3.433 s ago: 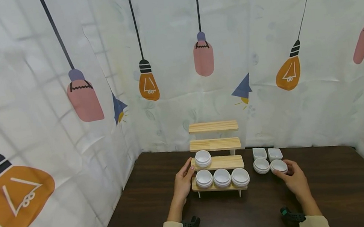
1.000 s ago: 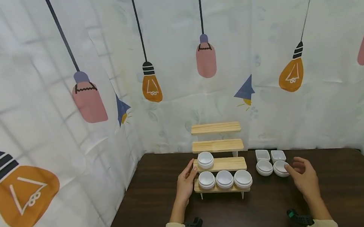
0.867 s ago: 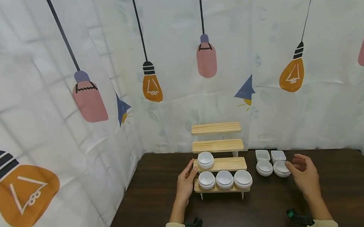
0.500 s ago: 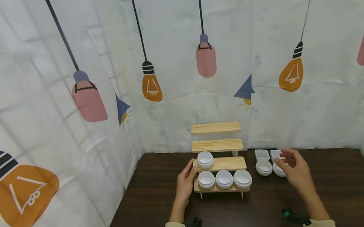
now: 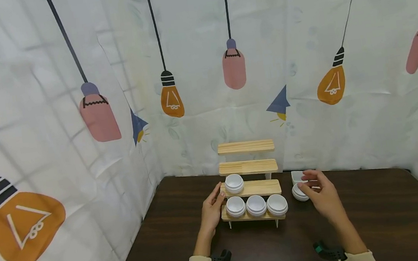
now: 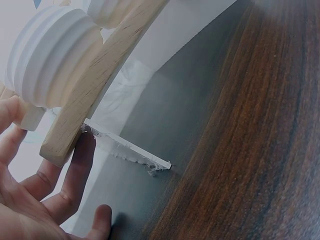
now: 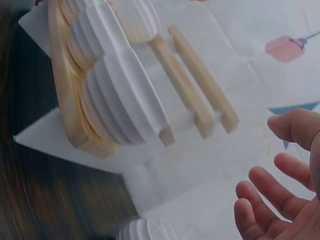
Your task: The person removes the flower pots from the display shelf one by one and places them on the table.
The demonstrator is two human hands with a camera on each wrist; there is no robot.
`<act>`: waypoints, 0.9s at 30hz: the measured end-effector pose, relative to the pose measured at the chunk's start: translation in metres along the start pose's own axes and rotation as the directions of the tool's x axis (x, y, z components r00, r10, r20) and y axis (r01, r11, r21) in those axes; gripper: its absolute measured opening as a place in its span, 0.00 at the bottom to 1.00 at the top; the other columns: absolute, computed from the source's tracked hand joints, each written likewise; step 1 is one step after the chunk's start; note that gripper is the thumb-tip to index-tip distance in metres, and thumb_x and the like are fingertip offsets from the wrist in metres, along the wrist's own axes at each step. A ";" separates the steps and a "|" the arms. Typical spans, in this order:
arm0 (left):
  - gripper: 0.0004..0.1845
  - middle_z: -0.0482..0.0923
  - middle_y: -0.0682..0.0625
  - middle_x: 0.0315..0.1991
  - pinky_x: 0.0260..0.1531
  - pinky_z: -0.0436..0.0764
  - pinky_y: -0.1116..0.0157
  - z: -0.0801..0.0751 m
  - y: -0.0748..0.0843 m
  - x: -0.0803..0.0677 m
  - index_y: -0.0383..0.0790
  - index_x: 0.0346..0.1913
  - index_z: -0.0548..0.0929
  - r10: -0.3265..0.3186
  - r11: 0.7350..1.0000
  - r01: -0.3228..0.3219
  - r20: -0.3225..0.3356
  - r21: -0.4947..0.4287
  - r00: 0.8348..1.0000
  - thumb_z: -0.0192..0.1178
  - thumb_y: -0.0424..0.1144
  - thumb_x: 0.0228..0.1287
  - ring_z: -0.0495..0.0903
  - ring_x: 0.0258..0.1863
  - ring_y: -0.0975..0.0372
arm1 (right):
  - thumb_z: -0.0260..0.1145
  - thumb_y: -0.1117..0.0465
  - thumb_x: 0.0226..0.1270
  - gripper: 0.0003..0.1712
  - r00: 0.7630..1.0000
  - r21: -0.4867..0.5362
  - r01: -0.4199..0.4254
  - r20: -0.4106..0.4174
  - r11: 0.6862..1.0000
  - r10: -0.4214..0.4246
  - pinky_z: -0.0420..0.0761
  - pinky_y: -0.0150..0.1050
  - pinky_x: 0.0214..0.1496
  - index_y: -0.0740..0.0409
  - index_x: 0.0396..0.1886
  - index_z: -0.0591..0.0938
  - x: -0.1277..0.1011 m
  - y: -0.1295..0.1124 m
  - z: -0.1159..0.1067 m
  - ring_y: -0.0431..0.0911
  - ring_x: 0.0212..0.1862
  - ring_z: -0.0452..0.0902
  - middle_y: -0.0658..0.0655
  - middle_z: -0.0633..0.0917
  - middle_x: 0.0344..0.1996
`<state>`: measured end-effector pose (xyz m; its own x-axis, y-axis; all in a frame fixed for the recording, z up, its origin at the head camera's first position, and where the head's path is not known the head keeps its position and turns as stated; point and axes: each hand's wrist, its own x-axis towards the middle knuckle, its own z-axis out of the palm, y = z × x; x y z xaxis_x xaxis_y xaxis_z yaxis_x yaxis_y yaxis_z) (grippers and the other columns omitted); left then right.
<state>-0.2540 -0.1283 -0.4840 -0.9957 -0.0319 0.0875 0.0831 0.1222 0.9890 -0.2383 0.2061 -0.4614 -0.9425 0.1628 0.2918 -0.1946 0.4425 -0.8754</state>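
Observation:
My left hand (image 5: pixel 208 213) grips the left end of a tiered wooden display stand (image 5: pixel 253 189). In the left wrist view its fingers bend around the end of a plank (image 6: pixel 75 115), beside a ridged white bowl (image 6: pixel 55 55). Three round white bowls (image 5: pixel 256 205) line the bottom tier, and another bowl (image 5: pixel 234 182) sits at the left of the second tier. My right hand (image 5: pixel 324 197) hovers at a round bowl (image 5: pixel 299 194) on the table; the right wrist view shows its fingers (image 7: pixel 272 192) spread, holding nothing.
A square white dish (image 5: pixel 297 175) stands behind the round bowl, right of the stand. The right hand hides other dishes there. Printed cloth (image 5: pixel 202 140) hangs around the dark wooden table (image 5: pixel 390 204). The upper two tiers (image 5: pixel 246 147) carry nothing.
My right hand let go of the right-hand round bowl, drew back right, then moved left to the neighbouring round bowl, covering the dishes behind. The left hand stays on the stand.

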 end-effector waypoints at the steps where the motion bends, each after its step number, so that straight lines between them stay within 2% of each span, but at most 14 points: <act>1: 0.25 0.71 0.38 0.72 0.57 0.77 0.43 0.000 0.000 0.000 0.47 0.75 0.72 0.002 1.000 -0.002 0.000 0.000 1.000 0.56 0.42 0.79 0.83 0.50 0.45 | 0.67 0.56 0.74 0.24 1.000 0.006 0.001 0.008 1.000 -0.001 0.73 0.24 0.48 0.59 0.64 0.75 0.000 -0.001 0.002 0.31 0.46 0.75 0.62 0.82 0.55; 5: 0.25 0.71 0.37 0.73 0.56 0.78 0.46 -0.001 -0.001 0.000 0.46 0.75 0.72 0.005 1.000 -0.005 0.003 0.001 1.000 0.56 0.42 0.79 0.81 0.53 0.40 | 0.67 0.57 0.74 0.24 0.999 0.036 0.015 0.044 0.999 -0.016 0.74 0.26 0.49 0.59 0.65 0.75 -0.003 -0.003 0.010 0.31 0.46 0.76 0.62 0.81 0.55; 11: 0.25 0.72 0.38 0.72 0.50 0.78 0.55 -0.002 -0.001 0.000 0.46 0.75 0.72 0.011 1.000 -0.011 0.001 0.014 1.000 0.56 0.42 0.79 0.84 0.49 0.47 | 0.68 0.58 0.73 0.24 0.995 0.087 0.051 0.079 0.995 -0.058 0.77 0.28 0.49 0.59 0.64 0.76 -0.006 -0.007 0.023 0.34 0.48 0.77 0.63 0.81 0.54; 16: 0.25 0.71 0.38 0.72 0.52 0.78 0.52 -0.002 0.000 0.000 0.45 0.75 0.72 0.010 1.000 -0.010 0.001 0.022 1.000 0.55 0.41 0.79 0.84 0.49 0.48 | 0.70 0.59 0.72 0.24 0.992 0.102 0.059 0.109 0.993 -0.070 0.78 0.31 0.49 0.59 0.63 0.76 -0.007 -0.014 0.035 0.37 0.48 0.77 0.65 0.81 0.54; 19: 0.25 0.70 0.38 0.73 0.54 0.78 0.48 0.000 -0.012 0.007 0.47 0.75 0.71 -0.001 1.000 0.001 -0.006 0.022 1.000 0.55 0.42 0.79 0.83 0.51 0.44 | 0.70 0.59 0.71 0.23 0.989 0.103 0.065 0.126 0.993 -0.077 0.78 0.32 0.49 0.59 0.62 0.77 -0.010 -0.018 0.042 0.37 0.47 0.77 0.64 0.82 0.54; 21: 0.25 0.71 0.39 0.73 0.53 0.79 0.49 0.002 -0.024 0.014 0.48 0.76 0.71 -0.001 1.000 0.001 -0.013 0.025 1.000 0.55 0.43 0.79 0.82 0.52 0.42 | 0.70 0.59 0.71 0.23 0.987 0.116 0.068 0.139 0.991 -0.084 0.78 0.32 0.48 0.59 0.62 0.77 -0.011 -0.021 0.047 0.37 0.46 0.77 0.63 0.82 0.53; 24: 0.26 0.74 0.39 0.70 0.48 0.79 0.55 0.003 -0.038 0.020 0.52 0.76 0.71 0.003 1.000 -0.002 -0.024 0.031 1.000 0.56 0.47 0.78 0.83 0.52 0.44 | 0.70 0.60 0.70 0.23 0.982 0.133 0.067 0.164 0.989 -0.089 0.78 0.32 0.48 0.59 0.62 0.77 -0.014 -0.028 0.055 0.39 0.47 0.78 0.63 0.82 0.53; 27: 0.27 0.78 0.39 0.66 0.44 0.78 0.61 0.002 -0.041 0.021 0.53 0.75 0.72 0.018 0.999 -0.017 -0.024 0.043 1.000 0.57 0.50 0.77 0.84 0.49 0.50 | 0.71 0.60 0.70 0.24 0.979 0.145 0.052 0.186 0.988 -0.079 0.79 0.33 0.51 0.59 0.63 0.77 -0.016 -0.034 0.064 0.42 0.48 0.78 0.63 0.82 0.54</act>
<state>-0.2787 -0.1319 -0.5233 -0.9927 -0.0531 0.1078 0.0977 0.1655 0.9814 -0.2338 0.1323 -0.4613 -0.9583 -0.0396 0.2831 -0.2807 0.3180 -0.9056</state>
